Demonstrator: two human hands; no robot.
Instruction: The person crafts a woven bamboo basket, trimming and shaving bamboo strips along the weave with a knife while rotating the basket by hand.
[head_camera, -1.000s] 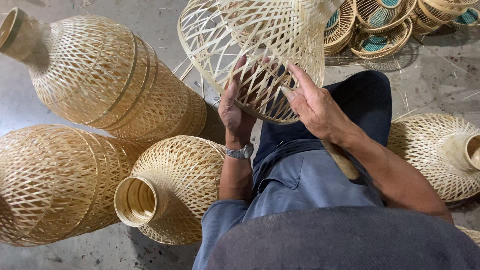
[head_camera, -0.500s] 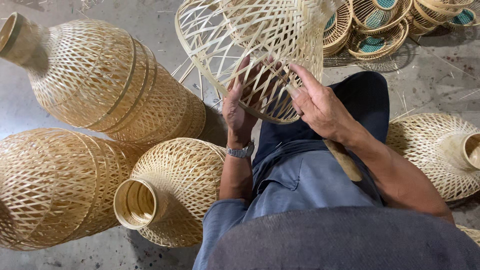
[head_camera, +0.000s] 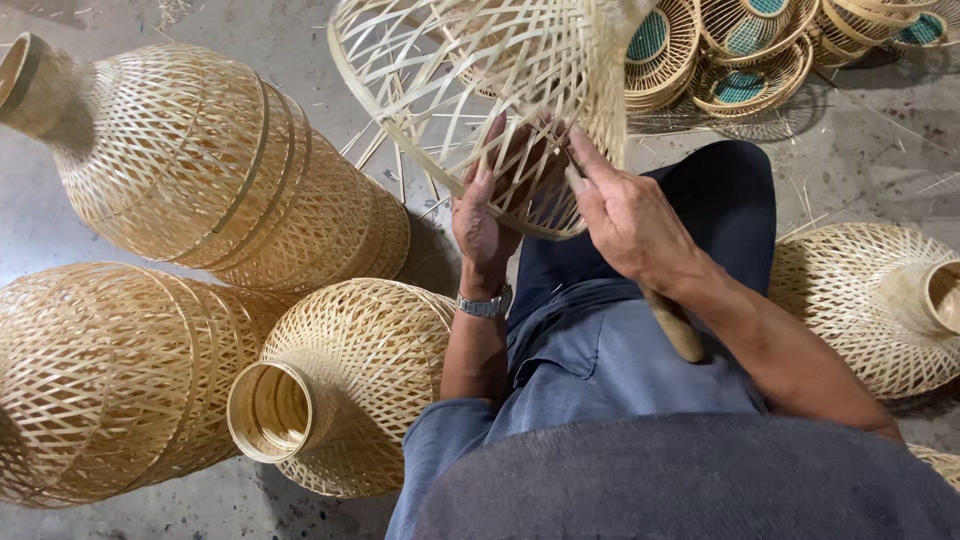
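A pale open-weave bamboo shade (head_camera: 470, 90) is held up over my lap, its wide rim tilted toward me. My left hand (head_camera: 485, 205) reaches inside the rim and grips the lattice from below; a silver wristwatch (head_camera: 486, 303) sits on that wrist. My right hand (head_camera: 625, 215) presses on the rim's outer edge, fingers pinching the strips. A wooden handle (head_camera: 675, 325) lies on my thigh under the right forearm.
Finished woven bamboo shades lie around me: two large ones at the left (head_camera: 200, 160) (head_camera: 90, 380), a smaller one by my left knee (head_camera: 340, 380), another at the right (head_camera: 870, 300). Stacked round baskets with teal centres (head_camera: 740, 60) sit at the back right on the concrete floor.
The shade has been turned and shifted slightly in my hands; both hands keep their grip and have moved a little along the rim.
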